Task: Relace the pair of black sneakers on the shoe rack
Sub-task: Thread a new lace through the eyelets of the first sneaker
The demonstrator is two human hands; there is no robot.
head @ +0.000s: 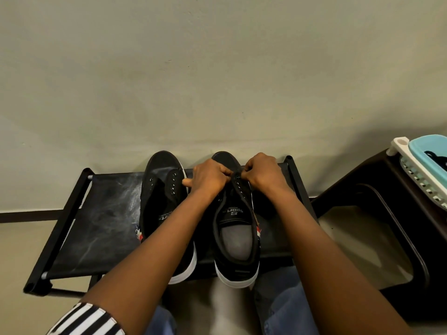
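Note:
Two black sneakers with white soles stand side by side on the black shoe rack (101,213), toes toward the wall. The left sneaker (164,189) shows bare eyelets with no lace. Over the toe end of the right sneaker (235,233), my left hand (209,178) and my right hand (262,174) meet, fingers pinched on a black lace (236,176) at the front eyelets. Little of the lace shows between the fingers. My forearms cover parts of both shoes.
A dark brown plastic stool (377,213) stands right of the rack. On it sits a white-and-teal basket (420,165) holding something black. A plain wall rises right behind the rack. My knees in blue jeans are below the rack's front edge.

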